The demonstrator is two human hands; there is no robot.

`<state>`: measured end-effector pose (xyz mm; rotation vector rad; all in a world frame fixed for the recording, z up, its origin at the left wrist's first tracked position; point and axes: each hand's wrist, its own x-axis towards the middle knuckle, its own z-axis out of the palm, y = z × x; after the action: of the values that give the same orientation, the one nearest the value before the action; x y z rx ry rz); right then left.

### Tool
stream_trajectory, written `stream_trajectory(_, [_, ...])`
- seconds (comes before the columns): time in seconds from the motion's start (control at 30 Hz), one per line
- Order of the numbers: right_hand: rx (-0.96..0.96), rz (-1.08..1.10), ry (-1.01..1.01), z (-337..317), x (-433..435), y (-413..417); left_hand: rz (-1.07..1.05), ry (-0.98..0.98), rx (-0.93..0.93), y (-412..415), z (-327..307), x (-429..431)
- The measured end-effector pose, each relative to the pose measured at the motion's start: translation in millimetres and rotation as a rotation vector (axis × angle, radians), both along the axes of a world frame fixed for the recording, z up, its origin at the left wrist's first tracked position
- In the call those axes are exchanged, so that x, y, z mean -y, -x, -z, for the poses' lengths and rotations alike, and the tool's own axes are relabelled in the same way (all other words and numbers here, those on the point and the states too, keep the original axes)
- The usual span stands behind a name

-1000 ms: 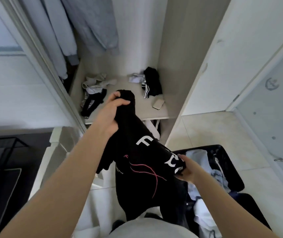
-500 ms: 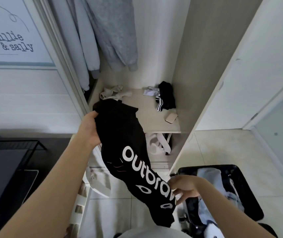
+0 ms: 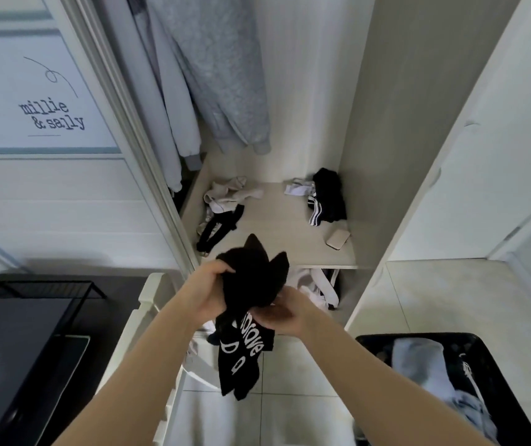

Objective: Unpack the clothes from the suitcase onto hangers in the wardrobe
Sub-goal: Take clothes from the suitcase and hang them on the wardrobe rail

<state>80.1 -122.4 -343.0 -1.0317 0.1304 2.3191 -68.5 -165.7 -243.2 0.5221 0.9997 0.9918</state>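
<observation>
A black garment with white lettering (image 3: 251,304) is bunched up in front of the open wardrobe. My left hand (image 3: 207,294) grips its upper left part. My right hand (image 3: 285,312) holds it from the right, fingers curled into the cloth. The lower end of the garment hangs down between my forearms. The black suitcase (image 3: 495,349) lies open on the floor at lower right, with pale blue and white clothes (image 3: 418,358) inside. Grey and white garments (image 3: 219,75) hang at the top of the wardrobe. No hanger shows.
The wardrobe shelf (image 3: 277,233) carries small clothes: a beige and black heap (image 3: 225,201), a black striped item (image 3: 326,197) and a small flat case (image 3: 338,239). More clothes (image 3: 317,288) sit below it. A white frame (image 3: 148,304) and a dark table (image 3: 26,333) stand at left.
My hands have come together and gathered the stretched-out black garment into a bunch. My right hand rose from the suitcase side to the garment's middle.
</observation>
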Motion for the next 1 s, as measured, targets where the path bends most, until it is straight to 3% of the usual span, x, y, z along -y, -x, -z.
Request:
stream_trajectory(0.17, [0.217,0.024,-0.113,-3,-40,-10,0.194,-0.123,0.082,32,22,25])
stream_trajectory(0.27, [0.305,-0.040,-0.173,-23,-43,-10,0.239,-0.205,-0.125,24,42,35])
stream_trajectory(0.4, [0.523,-0.453,-0.294,-37,-16,-1,0.368,-0.373,-0.358,2,55,34])
stream_trajectory(0.47, [0.586,-0.441,-0.295,-30,-12,-1,0.417,-0.401,-0.384,1,59,33])
stream_trajectory(0.6, [0.500,-0.278,-0.219,-37,-23,-13,0.560,-0.291,-0.321,19,77,40])
stream_trajectory(0.73, [0.406,-0.177,-0.231,-59,-31,-34,0.791,-0.052,-0.260,41,105,44])
stream_trajectory(0.83, [0.388,-0.069,-0.225,-64,-32,-42,0.998,0.023,-0.365,49,123,35])
stream_trajectory(0.9, [0.362,-0.047,-0.239,-67,-31,-46,0.933,0.049,-0.437,44,130,24])
stream_trajectory(1.0, [0.332,-0.039,-0.277,-75,-27,-50,0.411,0.024,-0.596,31,144,2])
